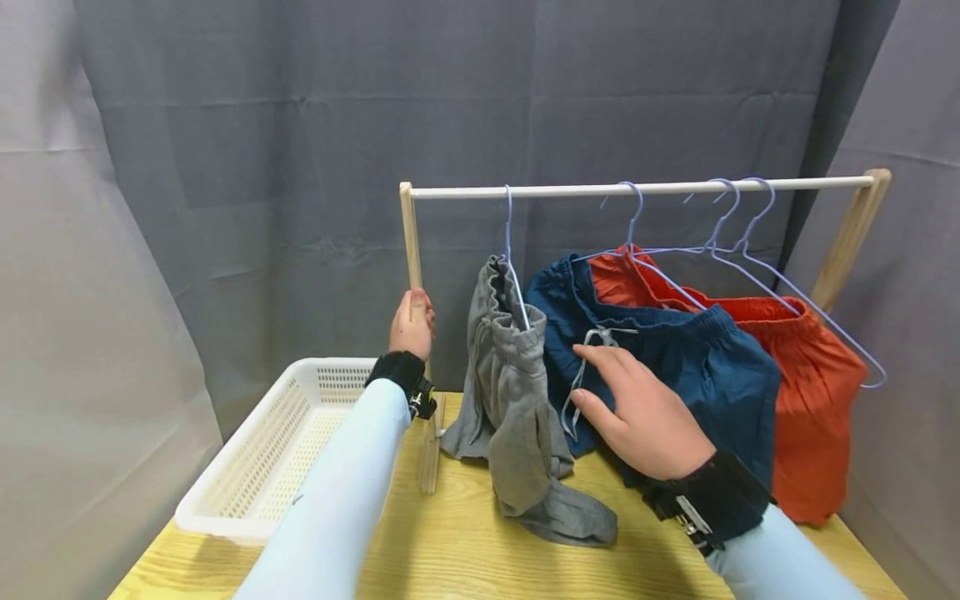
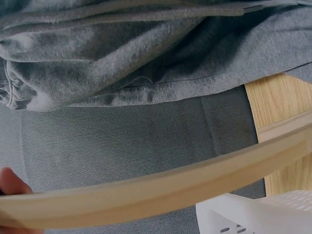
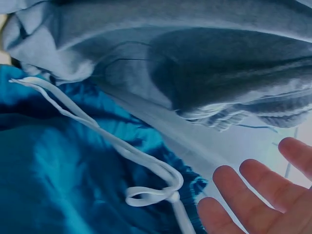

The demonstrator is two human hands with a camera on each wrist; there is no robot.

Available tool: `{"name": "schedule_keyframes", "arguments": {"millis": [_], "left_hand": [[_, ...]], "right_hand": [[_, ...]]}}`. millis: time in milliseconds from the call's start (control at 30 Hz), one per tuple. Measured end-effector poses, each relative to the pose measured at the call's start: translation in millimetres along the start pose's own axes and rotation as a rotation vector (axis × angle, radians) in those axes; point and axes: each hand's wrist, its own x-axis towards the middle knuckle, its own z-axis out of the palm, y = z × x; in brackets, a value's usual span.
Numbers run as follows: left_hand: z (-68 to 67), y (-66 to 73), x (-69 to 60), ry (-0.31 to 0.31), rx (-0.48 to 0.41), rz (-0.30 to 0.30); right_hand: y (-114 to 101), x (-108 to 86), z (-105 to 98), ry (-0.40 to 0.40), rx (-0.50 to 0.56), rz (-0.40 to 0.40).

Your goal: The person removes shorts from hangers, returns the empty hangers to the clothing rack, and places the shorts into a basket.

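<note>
My left hand (image 1: 412, 323) grips the left wooden post (image 1: 411, 237) of a small clothes rack; its fingers also show round the post in the left wrist view. Grey sweatpants (image 1: 517, 400) hang from a hanger (image 1: 508, 225) just right of that hand, their lower part lying on the table. Blue shorts (image 1: 675, 350) with a white drawstring (image 3: 151, 165) hang in the middle. In front of them is my right hand (image 1: 648, 417), fingers extended, holding nothing. Whether it touches the blue cloth I cannot tell. Behind the blue shorts hang orange-red shorts (image 1: 817, 408).
A white plastic basket (image 1: 225, 467) stands on the wooden table (image 1: 450, 542) at the left. The rack's white rail (image 1: 465, 192) runs across to a right wooden post (image 1: 851, 242). Grey curtains (image 1: 337, 167) close off the back and sides.
</note>
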Motion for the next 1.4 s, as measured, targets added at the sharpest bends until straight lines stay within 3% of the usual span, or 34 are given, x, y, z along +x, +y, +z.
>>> {"name": "schedule_keyframes", "arguments": {"millis": [533, 1100, 1400], "left_hand": [[0.0, -0.8, 0.6, 0.01, 0.007, 0.01], [1.3, -3.1, 2.9, 0.035, 0.001, 0.026], [3.7, -2.2, 2.1, 0.039, 0.01, 0.015]], "right_hand": [[-34, 29.0, -26, 0.005, -0.036, -0.055], [-67, 53.1, -25, 0.035, -0.092, -0.013], [-73, 60.9, -23, 0.036, -0.134, 0.004]]}}
